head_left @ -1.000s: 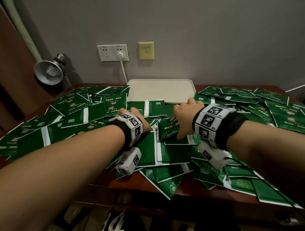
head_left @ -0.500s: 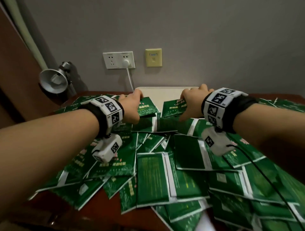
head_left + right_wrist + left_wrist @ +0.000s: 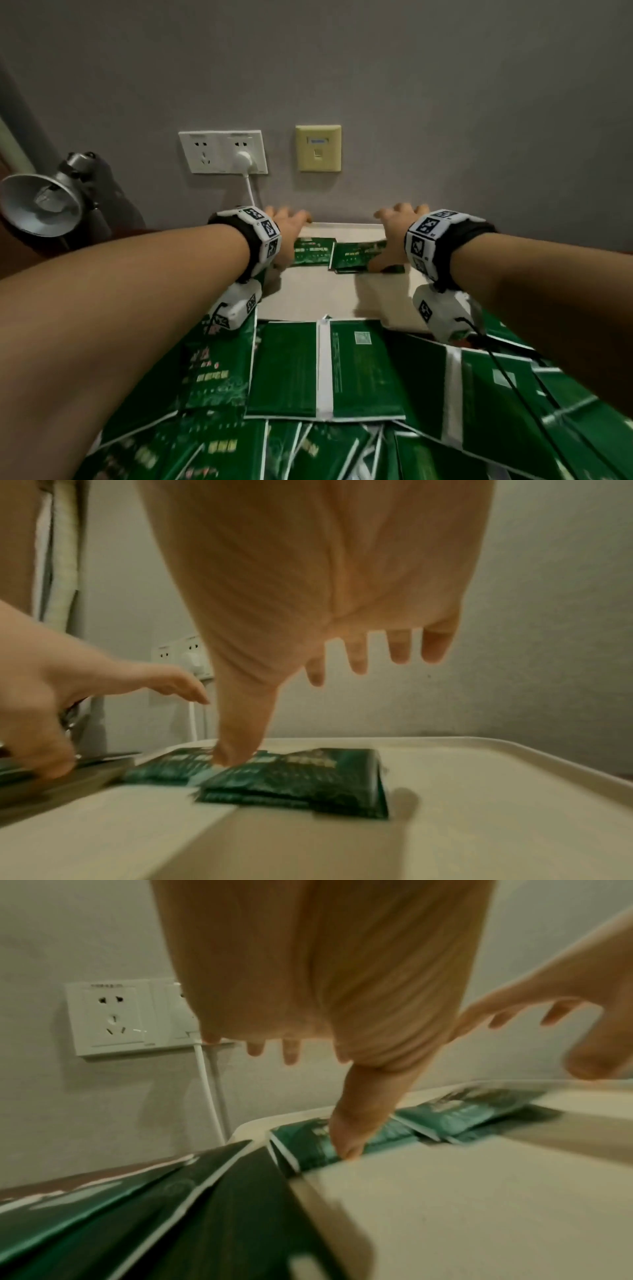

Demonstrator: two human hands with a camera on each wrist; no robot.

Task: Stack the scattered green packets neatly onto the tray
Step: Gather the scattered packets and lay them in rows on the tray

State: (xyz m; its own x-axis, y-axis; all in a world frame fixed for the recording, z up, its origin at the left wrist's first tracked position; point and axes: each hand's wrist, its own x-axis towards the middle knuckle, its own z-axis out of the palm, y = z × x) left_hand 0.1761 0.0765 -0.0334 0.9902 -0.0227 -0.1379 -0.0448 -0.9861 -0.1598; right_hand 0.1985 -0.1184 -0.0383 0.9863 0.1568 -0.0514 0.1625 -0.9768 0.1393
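A cream tray [image 3: 318, 294] lies against the wall at the table's far side. Two small heaps of green packets [image 3: 313, 251] [image 3: 359, 257] lie side by side on its far part. My left hand [image 3: 291, 236] hovers at their left with fingers straight, and its thumb [image 3: 346, 1148] touches the left packet [image 3: 308, 1150]. My right hand [image 3: 390, 236] is at their right, fingers spread, thumb [image 3: 232, 753] pressing down on the right heap [image 3: 308, 780]. Neither hand holds anything. Many more green packets [image 3: 329, 370] cover the table in front of the tray.
The grey wall stands right behind the tray, with a white socket plate [image 3: 222, 152], a plugged-in white cable [image 3: 251, 192] and a yellow plate [image 3: 318, 148]. A metal lamp [image 3: 41, 202] sits at the far left. Bare tray floor [image 3: 479, 831] lies nearer me.
Both hands carried packets from the pile forward over the tray, set them down on its far part and let go; the fingers have straightened.
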